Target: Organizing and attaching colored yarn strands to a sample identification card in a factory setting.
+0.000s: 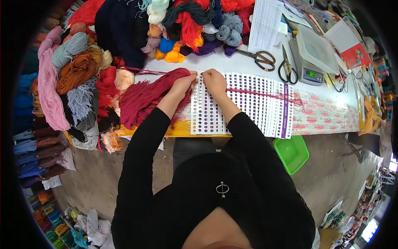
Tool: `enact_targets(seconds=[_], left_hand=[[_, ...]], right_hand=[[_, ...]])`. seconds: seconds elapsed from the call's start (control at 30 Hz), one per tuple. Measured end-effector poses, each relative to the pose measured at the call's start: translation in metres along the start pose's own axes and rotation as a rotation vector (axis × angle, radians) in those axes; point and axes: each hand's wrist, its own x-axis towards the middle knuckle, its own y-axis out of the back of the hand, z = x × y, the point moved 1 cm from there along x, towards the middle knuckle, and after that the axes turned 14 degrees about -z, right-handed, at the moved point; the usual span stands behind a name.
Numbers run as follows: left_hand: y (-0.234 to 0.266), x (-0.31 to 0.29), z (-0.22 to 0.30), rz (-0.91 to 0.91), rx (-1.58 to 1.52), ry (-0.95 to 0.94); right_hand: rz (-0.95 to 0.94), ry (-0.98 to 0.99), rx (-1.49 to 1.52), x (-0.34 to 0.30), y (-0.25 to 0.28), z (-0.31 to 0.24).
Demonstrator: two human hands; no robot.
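Note:
A large hank of crimson yarn [147, 97] lies on the table left of a row of white punched cards [253, 112]. My left hand [183, 86] rests against the hank's right end, fingers bent together at the cards' left edge. What its fingertips hold is hidden. Close beside it, my right hand [214, 84] is closed in a pinch over the top of the leftmost cards; whatever is in it is too small to make out. Loose crimson strands [265, 94] run across the cards from beside my right hand and hang past a purple strip [285, 112].
Heaped yarn hanks [182, 25] fill the back, with more hanks [74, 83] at the left. Two pairs of scissors [288, 68] [261, 59] lie near a digital scale [311, 74] and a printed sheet [264, 25]. A green basin [292, 153] sits below the table's front edge.

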Motion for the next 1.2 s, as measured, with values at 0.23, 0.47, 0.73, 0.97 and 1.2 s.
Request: enact_targets(seconds=[0.23,0.47,0.73,0.97,1.2], left_hand=[[0.005,0.031,-0.011,-0.143,0.121,-0.087],[0.05,0.013,0.022,-0.144,-0.219,0.121],[0.019,-0.018,0.055,-0.374,-0.269,-0.02],[0.042,0.004,0.002,0.055,0.276,-0.021],[0.191,-0.061,0.082,-0.234,-0.869,-0.245]], right_hand=[[-0.101,-0.02,0.044,0.005,0.004,-0.002],[0.066,0.19,-0.123,-0.008,-0.001,0.006],[0.174,0.204,-0.105,-0.015,-0.004,0.01],[0.185,0.329,-0.262,-0.021,-0.016,-0.001],[0.144,0.355,-0.348,-0.022,-0.011,-0.003]])
